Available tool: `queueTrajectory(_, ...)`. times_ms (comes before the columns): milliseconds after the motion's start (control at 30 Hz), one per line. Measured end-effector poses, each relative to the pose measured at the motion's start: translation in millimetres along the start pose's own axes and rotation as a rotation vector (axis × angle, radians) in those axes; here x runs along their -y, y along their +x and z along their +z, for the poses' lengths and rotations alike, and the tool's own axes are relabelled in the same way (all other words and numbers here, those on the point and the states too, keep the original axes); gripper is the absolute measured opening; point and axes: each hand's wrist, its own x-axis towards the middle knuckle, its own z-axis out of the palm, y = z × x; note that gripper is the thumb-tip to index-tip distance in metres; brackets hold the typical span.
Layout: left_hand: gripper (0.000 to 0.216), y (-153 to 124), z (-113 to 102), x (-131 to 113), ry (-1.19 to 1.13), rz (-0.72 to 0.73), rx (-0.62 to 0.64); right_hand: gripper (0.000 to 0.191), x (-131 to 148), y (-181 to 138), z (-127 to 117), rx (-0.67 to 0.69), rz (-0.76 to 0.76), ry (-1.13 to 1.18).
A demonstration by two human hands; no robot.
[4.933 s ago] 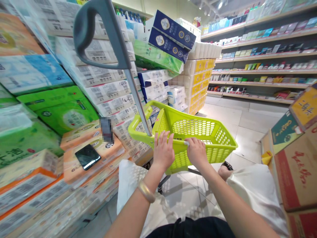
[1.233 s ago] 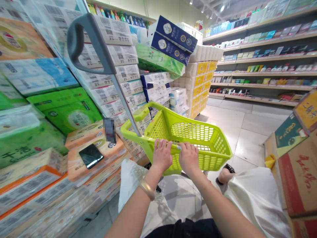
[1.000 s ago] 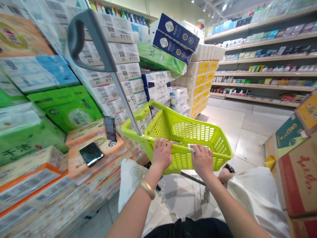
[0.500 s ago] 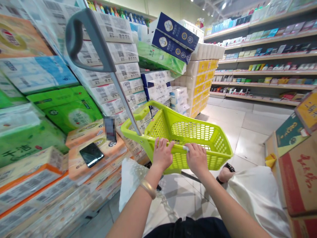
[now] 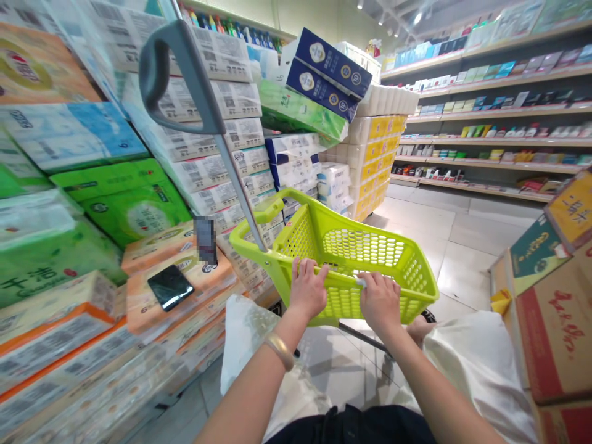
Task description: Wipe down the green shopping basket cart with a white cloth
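Note:
A lime-green shopping cart basket (image 5: 416,259) with perforated walls stands in front of me. My left hand (image 5: 309,288) grips its near rim, fingers curled over the edge and a gold bangle on the wrist. Farther right on the same rim is my right hand (image 5: 380,301), closed over the edge. Beside its thumb pokes out a small white piece of soft-looking material (image 5: 361,282), mostly hidden by the hand. A grey loop handle (image 5: 208,117) on a metal pole rises from the cart's left end.
Stacked tissue packs (image 5: 139,203) fill the left side, with a black phone (image 5: 170,287) lying on an orange pack. Cardboard cartons (image 5: 555,333) are piled at the right. Stocked shelves (image 5: 490,111) stand at the back. White fabric (image 5: 476,364) covers my legs.
My right hand has slid right along the rim with the white piece, widening the distance to my left hand. The cart and its handle have shifted slightly right in view.

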Motion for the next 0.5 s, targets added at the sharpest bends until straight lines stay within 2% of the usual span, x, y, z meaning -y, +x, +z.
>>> queueTrajectory(100,0.047,0,0,1,-0.003,0.007,0.002,0.034,25,5,2,0.042,-0.040,0.022)
queueTrajectory(200,0.048,0,0,5,-0.028,0.022,0.013,0.034,32,7,2,0.073,-0.085,0.038)
queueTrajectory(333,0.049,1,0,11,-0.051,0.033,0.013,0.033,8,2,-3,0.069,-0.126,0.022)
queueTrajectory(500,0.046,5,0,10,-0.047,0.022,0.004,0.030,-26,-8,-8,0.047,-0.059,-0.020)
